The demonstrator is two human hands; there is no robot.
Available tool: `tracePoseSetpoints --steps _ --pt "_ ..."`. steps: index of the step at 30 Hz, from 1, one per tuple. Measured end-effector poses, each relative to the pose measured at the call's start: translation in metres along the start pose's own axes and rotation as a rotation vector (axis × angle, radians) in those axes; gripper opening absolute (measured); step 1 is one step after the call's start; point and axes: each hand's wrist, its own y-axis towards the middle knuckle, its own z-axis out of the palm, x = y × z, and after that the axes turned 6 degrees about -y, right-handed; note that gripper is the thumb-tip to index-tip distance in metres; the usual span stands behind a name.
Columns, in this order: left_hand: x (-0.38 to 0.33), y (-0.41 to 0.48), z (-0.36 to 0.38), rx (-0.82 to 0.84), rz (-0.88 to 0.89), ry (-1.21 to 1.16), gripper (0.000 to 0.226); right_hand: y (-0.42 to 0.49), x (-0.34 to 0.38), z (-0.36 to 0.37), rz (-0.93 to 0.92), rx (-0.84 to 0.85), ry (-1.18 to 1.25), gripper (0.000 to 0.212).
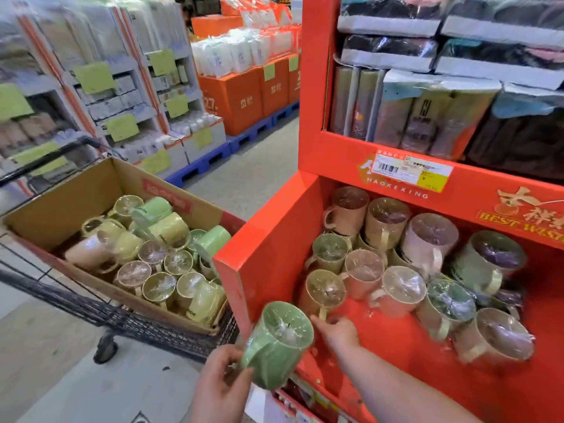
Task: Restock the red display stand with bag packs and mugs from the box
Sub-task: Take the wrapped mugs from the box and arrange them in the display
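- This is a shop, a warehouse-style store.
- Just above the right hand (337, 331), a red display stand (271, 239) bears a barcode price label (412, 172).
- Left of the left hand (218, 389) stands a wire shopping cart (91, 306).
- Far beyond both hands, orange cartons (241, 96) sit on blue pallets (207, 160), beside shelves with green price cards (94, 76).

Left hand (219, 384) grips wrapped green mug (277, 346). Right hand (338, 332), just beside, at yellow mug (325, 293) handle inside red stand (268, 233), grip unclear. Box (76, 193) beyond left hand.
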Motion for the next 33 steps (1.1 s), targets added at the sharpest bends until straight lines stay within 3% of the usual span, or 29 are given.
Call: tracePoseSetpoints --steps 6,9,12,15,17,23,27,30,33 --pt "0.001 -0.003 -0.001 -0.042 -0.006 0.026 0.028 0.01 -0.001 0.007 -0.065 0.248 0.206 0.027" --pt "0.004 -0.003 -0.001 -0.049 -0.025 0.048 0.028 0.008 0.004 0.004 -0.09 0.337 0.144 0.037" --pt "0.001 -0.002 0.003 -0.03 -0.033 0.031 0.027 0.003 0.0 -0.002 -0.116 0.38 0.046 0.04" --pt "-0.002 0.002 0.009 -0.01 -0.035 0.044 0.035 0.0 -0.006 -0.011 -0.121 0.363 0.016 0.024" --pt "-0.008 0.005 0.015 0.026 -0.037 0.031 0.029 -0.003 -0.008 -0.02 -0.148 0.304 0.022 0.014" --pt "-0.017 0.022 0.043 0.141 -0.025 0.047 0.014 -0.017 -0.015 -0.056 -0.197 0.382 0.227 0.039" --pt "-0.018 0.034 0.066 0.253 -0.047 0.103 0.02 -0.027 -0.026 -0.072 -0.238 0.402 0.249 0.077" --pt "-0.017 0.044 0.08 0.359 -0.038 0.183 0.02 -0.028 -0.034 -0.085 -0.243 0.319 0.295 0.08" --pt "-0.012 0.054 0.092 0.465 -0.013 0.255 0.022 -0.028 -0.04 -0.092 -0.226 0.225 0.319 0.065"
